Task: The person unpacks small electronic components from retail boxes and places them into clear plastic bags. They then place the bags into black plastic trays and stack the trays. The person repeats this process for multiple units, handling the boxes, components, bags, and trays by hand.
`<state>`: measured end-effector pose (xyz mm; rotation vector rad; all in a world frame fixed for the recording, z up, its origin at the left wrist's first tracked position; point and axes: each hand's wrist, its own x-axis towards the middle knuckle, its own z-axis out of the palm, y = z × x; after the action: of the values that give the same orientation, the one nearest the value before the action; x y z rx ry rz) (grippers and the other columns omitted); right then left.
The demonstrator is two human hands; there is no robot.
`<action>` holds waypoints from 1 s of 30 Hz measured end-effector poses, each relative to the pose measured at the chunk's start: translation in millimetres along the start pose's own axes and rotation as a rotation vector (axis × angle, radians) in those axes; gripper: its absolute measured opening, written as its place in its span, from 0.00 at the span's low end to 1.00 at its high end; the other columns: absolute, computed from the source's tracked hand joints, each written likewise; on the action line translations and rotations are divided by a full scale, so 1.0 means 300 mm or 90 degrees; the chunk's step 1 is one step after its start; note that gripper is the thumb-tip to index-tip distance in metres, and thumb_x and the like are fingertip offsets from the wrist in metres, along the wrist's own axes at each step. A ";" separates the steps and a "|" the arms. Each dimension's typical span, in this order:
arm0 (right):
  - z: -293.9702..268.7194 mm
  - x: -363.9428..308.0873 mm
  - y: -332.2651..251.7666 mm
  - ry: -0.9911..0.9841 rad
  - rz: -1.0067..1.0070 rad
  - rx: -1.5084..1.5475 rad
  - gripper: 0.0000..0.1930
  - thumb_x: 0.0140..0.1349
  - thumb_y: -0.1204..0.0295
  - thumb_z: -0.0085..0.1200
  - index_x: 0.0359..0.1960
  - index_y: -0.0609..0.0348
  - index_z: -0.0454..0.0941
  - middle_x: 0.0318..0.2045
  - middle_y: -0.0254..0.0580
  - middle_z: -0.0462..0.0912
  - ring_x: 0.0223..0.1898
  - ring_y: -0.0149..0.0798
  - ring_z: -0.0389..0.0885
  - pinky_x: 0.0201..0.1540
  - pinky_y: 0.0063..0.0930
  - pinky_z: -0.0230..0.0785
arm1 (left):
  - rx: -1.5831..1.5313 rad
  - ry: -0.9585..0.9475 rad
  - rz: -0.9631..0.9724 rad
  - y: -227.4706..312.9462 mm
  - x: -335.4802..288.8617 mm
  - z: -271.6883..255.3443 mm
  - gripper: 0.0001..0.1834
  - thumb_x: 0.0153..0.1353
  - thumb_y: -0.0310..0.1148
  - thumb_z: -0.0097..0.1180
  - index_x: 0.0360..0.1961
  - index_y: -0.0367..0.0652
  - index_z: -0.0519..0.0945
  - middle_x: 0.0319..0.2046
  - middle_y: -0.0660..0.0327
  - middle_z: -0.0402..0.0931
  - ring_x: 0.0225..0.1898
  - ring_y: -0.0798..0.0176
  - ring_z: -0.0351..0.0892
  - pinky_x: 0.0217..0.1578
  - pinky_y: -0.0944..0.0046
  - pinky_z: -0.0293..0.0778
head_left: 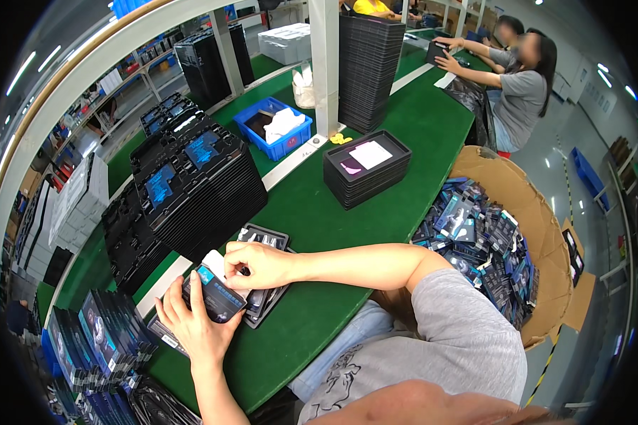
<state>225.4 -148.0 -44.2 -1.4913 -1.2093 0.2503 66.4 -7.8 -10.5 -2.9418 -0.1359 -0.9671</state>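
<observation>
My left hand (pixel 200 327) grips a small dark printed box (pixel 220 299) with a blue patch, held tilted over the table edge. A white flap (pixel 218 265) stands up at the box's open end. Curled beside that flap, my right hand (pixel 259 266) is closed in a pinch at the opening; what its fingertips hold is hidden. Under the right wrist lies a black plastic tray (pixel 278 238) with moulded hollows and some light-coloured pieces in it. Another printed box (pixel 166 336) lies partly beneath my left hand.
Stacked black trays (pixel 205 191) rise behind my hands. Upright boxes (pixel 106 333) stand at left. A shallow black tray stack (pixel 368 170), a blue bin (pixel 276 138) and a white post (pixel 324 71) are farther back. At right, a big carton (pixel 553 276) holds many boxes; a co-worker (pixel 524 92) sits beyond.
</observation>
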 end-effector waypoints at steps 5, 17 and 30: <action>-0.031 0.005 -0.016 -0.065 0.025 -0.026 0.10 0.56 0.68 0.63 0.28 0.60 0.76 0.29 0.37 0.73 0.32 0.34 0.76 0.34 0.30 0.69 | -0.011 -0.004 0.014 0.001 0.000 -0.002 0.56 0.27 0.44 0.79 0.64 0.47 0.68 0.60 0.50 0.64 0.62 0.45 0.64 0.68 0.35 0.48; -0.040 0.007 -0.046 -0.142 0.149 -0.084 0.11 0.49 0.64 0.62 0.24 0.58 0.75 0.29 0.37 0.80 0.30 0.39 0.78 0.34 0.34 0.71 | 0.002 -0.031 0.069 0.029 0.010 -0.053 0.56 0.24 0.40 0.78 0.63 0.46 0.69 0.58 0.50 0.66 0.60 0.45 0.65 0.64 0.39 0.52; -0.058 0.021 -0.106 -0.055 0.144 -0.147 0.18 0.49 0.69 0.57 0.40 0.58 0.65 0.24 0.46 0.78 0.28 0.46 0.81 0.32 0.40 0.72 | 0.043 -0.014 0.020 0.041 0.005 -0.055 0.54 0.27 0.43 0.76 0.63 0.45 0.69 0.59 0.50 0.66 0.60 0.44 0.66 0.63 0.43 0.55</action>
<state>223.7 -159.2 -9.1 -1.8379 -1.1675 0.3395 59.1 -21.0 3.5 -2.8847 -0.1196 -0.9082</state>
